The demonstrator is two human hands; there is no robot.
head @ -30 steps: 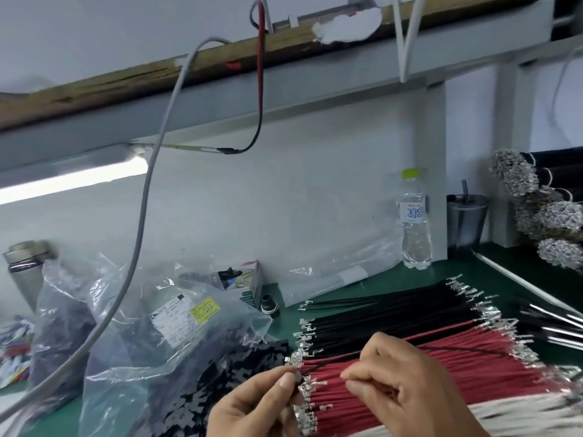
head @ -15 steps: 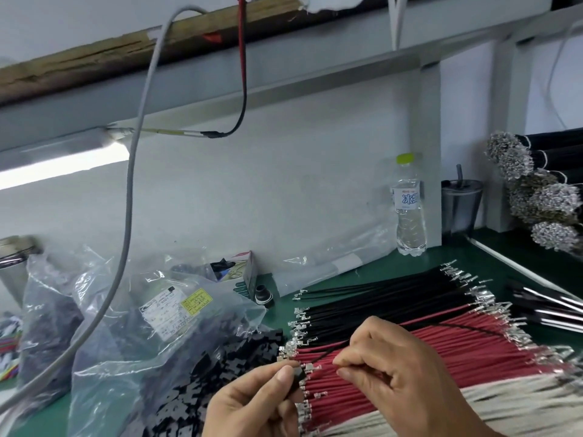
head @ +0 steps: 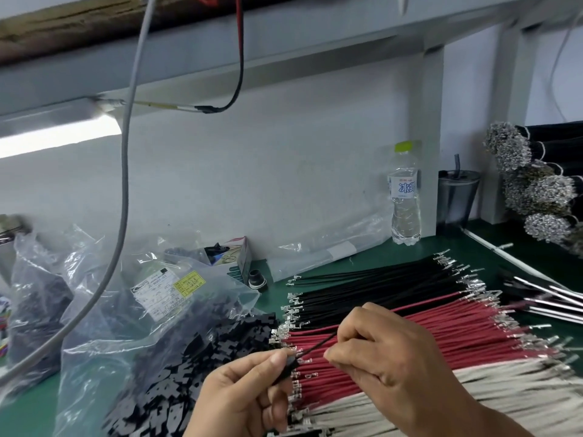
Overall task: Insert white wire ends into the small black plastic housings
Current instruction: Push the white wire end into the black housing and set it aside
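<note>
Black plastic shows in the left hand (head: 249, 392): its thumb and fingers pinch a small black housing (head: 288, 367). A thin black wire (head: 318, 343) runs from that housing up to the right hand (head: 391, 351), which pinches the wire between its fingertips. Both hands hover low over the green surface (head: 362, 263).

Under the hands lie rows of wires side by side. The white wires (head: 473, 395) are nearest, the red wires (head: 457, 332) sit just behind them, and the black wires (head: 372, 285) are behind those. All have little metal ends.

To the left, a pile of black housings (head: 189, 373) spills out of a clear plastic bag (head: 126, 310) with a white and yellow label. Far back by the wall stand a water bottle (head: 405, 197) and a dark cup (head: 457, 200). Bundles of dark wires (head: 542, 190) are stacked at the right.
</note>
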